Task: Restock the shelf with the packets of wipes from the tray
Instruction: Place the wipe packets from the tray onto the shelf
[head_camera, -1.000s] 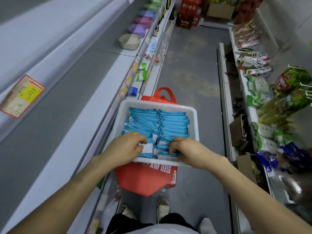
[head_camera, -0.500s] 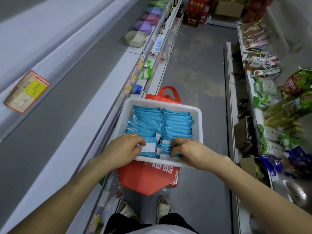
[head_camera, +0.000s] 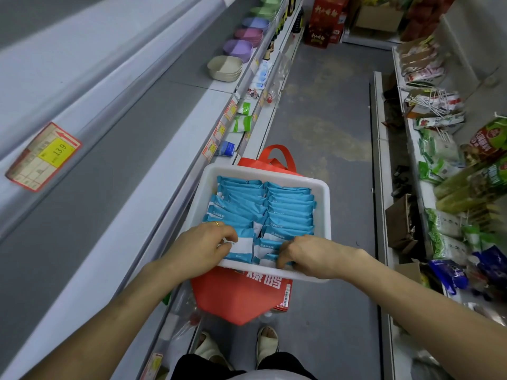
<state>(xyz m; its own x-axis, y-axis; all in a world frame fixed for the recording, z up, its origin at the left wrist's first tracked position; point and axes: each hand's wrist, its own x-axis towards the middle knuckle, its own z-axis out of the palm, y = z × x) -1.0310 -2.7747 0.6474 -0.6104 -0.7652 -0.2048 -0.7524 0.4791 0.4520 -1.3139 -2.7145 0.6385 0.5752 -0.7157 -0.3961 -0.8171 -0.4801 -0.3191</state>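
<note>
Head camera looks straight down on the white tray (head_camera: pixel 325 193), which sits on a red bag (head_camera: pixel 236 300) in the aisle right in front of you. The packets of wipes (head_camera: pixel 289 205) stand in it in two rows running away from you, each packet's long side lying across the tray. Your left hand (head_camera: pixel 200 248) curls over the near end of the left row. Your right hand (head_camera: pixel 311 256) has its fingers hooked into the near end of the right row. I can't tell if either has a packet free. The bare shelf (head_camera: pixel 82 220) lies to your left, along the aisle, so your left hand is likely nearer.
</note>
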